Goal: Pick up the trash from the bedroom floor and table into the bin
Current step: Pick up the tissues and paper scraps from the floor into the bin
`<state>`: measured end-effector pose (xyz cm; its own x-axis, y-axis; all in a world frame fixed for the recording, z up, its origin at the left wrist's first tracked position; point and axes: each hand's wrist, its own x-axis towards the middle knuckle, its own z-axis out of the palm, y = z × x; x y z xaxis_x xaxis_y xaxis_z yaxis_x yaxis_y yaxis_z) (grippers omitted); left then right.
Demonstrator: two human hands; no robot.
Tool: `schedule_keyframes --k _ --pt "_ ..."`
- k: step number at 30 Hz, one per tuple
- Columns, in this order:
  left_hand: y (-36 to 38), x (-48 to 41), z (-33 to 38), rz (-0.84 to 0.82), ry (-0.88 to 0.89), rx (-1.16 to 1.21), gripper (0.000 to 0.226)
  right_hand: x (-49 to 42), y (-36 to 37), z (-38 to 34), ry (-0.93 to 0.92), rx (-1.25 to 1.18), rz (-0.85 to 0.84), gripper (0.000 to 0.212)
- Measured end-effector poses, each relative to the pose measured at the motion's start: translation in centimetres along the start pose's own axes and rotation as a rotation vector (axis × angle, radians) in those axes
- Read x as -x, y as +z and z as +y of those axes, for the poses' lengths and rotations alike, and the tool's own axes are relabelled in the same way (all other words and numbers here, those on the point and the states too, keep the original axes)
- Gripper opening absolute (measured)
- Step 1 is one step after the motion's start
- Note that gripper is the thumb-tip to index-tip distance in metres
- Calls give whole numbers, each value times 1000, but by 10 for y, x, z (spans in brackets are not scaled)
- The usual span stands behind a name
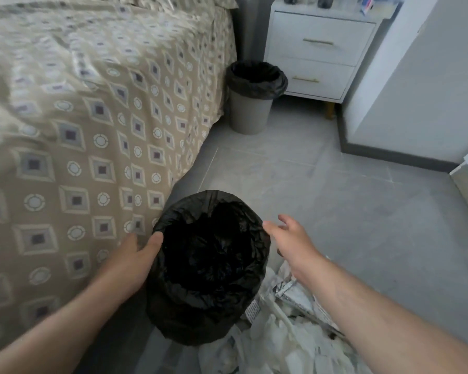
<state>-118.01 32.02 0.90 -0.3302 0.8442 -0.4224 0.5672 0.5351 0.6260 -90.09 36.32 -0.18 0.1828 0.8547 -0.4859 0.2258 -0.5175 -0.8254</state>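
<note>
The room is a bedroom with a grey tiled floor (335, 198). A bed (92, 117) with a patterned cover is on my left, and a white table (322, 58) with two drawers stands at the back wall.

The bin (189, 197) is on the floor just beside the bed, between my two hands. My left hand (131, 260) is at its left side with the thumb against the rim. The other fingers are hidden, so I cannot tell if it really grips. My right hand (292, 238) is open with the fingers spread, and the thumb tip is at the right rim or very near to it.

I think the bin can tip over from here, because only one side seems to be held. The thin black liner can also slip off the rim if I pull on it. The paper trash (281, 341), newspaper and white crumpled sheets, lies touching the foot of the bin at my right, so a careless push can scatter it.

Inside the bin I see only dark folded plastic, and I cannot tell if any trash is in it. A second bin (250, 112) with a black liner stands beside the table. Its inside is too dark to judge. Some small things (368, 5) on the table top are blurred.
</note>
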Motion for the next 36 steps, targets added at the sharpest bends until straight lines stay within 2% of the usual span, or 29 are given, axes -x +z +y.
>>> schedule_keyframes --k 3,5,11,15,18,21,25,27,30,33,35,36 --pt "-17 58 40 142 542 -207 81 37 -46 -17 -171 124 -9 62" --pt "-18 87 67 163 808 -289 90 65 -82 -20 -274 207 19 60" --pt "27 127 115 93 1203 -541 92 148 -162 11 -494 377 166 60" --pt "83 131 119 10 1324 -608 86 149 -183 44 -493 381 214 58" --pt "140 129 95 -95 1293 -594 83 121 -193 72 -439 408 209 55" --pt "195 123 56 -211 1128 -491 89 97 -205 105 -376 446 211 54" --pt "247 113 5 -340 917 -512 98 88 -215 150 -248 494 201 46" --pt "264 108 -12 -355 869 -542 103 89 -215 174 -212 537 157 46" --pt "276 108 -24 -373 837 -719 106 89 -208 204 -169 627 83 47" --pt "283 108 -34 -425 715 -862 117 90 -195 220 -163 686 31 46" --pt "283 107 -37 -438 682 -872 110 90 -187 226 -167 717 -9 45" --pt "283 105 -38 -415 701 -855 98 90 -183 228 -163 724 -26 43"
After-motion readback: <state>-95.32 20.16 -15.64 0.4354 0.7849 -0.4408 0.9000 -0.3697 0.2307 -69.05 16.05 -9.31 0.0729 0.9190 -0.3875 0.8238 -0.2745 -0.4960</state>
